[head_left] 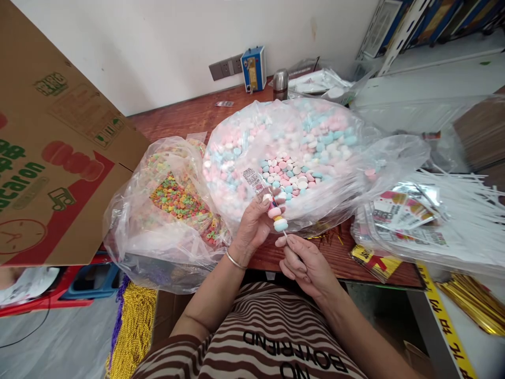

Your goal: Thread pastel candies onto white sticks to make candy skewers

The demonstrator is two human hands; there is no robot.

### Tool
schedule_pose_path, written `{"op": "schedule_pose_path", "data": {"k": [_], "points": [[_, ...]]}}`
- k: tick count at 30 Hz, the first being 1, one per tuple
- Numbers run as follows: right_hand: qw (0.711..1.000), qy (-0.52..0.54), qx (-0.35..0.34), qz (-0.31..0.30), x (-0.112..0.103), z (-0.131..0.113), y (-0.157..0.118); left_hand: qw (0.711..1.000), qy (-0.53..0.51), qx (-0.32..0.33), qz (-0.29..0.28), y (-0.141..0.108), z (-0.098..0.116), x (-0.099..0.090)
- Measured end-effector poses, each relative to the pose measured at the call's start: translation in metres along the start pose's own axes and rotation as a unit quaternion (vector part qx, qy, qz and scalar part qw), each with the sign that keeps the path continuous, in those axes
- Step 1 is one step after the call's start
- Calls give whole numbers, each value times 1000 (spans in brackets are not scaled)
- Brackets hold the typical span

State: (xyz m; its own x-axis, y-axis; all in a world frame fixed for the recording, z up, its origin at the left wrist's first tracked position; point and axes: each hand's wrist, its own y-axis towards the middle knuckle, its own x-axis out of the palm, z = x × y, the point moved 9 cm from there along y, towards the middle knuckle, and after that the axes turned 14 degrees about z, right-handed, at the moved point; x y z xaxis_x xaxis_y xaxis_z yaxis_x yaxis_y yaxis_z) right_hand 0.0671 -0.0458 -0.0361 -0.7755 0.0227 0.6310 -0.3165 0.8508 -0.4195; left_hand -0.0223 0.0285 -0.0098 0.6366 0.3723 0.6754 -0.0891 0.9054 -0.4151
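Note:
My left hand [252, 223] is closed around a short stack of pastel candies [280, 225], pink, white, yellow and pale blue, threaded on a thin white stick [285, 235]. A small clear wrapper [253, 179] with dark print sticks up past its fingertips; how far it covers the candies I cannot tell. Below the blue end piece, my right hand [307, 263] pinches the stick between thumb and fingers. Just beyond both hands lies a large open plastic bag of pink, blue and white candies [290, 173]. To its left, another clear bag holds small colourful rings [177, 197].
A big cardboard box [59, 158] stands at left. Behind the bags are a blue device [253, 68] and a metal flask [280, 84]. White sticks [465, 210], printed wrappers [410, 210] and gold twist ties [473, 302] lie at right.

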Motion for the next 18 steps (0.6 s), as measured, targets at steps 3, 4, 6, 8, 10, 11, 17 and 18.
{"op": "schedule_pose_path", "data": {"k": [3, 4, 6, 8, 10, 11, 17, 18], "points": [[985, -125, -97, 67, -13, -7, 5, 999, 1, 55, 0, 2, 19, 0], [960, -198, -164, 108, -20, -15, 5, 998, 8, 56, 6, 2, 21, -1], [853, -359, -329, 187, -25, -39, -5, 998, 27, 53, 37, 2, 22, -5], [707, -490, -460, 218, -16, -53, -19, 995, 36, 50, 79, 0, 20, -11], [625, -547, -518, 203, -6, -56, -26, 993, 29, 47, 104, -1, 16, -14], [629, -548, -518, 187, -5, -55, -26, 993, 21, 44, 107, -2, 15, -14], [965, -209, -145, 66, -16, -15, -2, 999, -18, -1, 39, -7, 9, -2], [985, -141, -86, 47, -13, -8, -2, 999, -27, -14, 30, -7, 8, -1]]}}
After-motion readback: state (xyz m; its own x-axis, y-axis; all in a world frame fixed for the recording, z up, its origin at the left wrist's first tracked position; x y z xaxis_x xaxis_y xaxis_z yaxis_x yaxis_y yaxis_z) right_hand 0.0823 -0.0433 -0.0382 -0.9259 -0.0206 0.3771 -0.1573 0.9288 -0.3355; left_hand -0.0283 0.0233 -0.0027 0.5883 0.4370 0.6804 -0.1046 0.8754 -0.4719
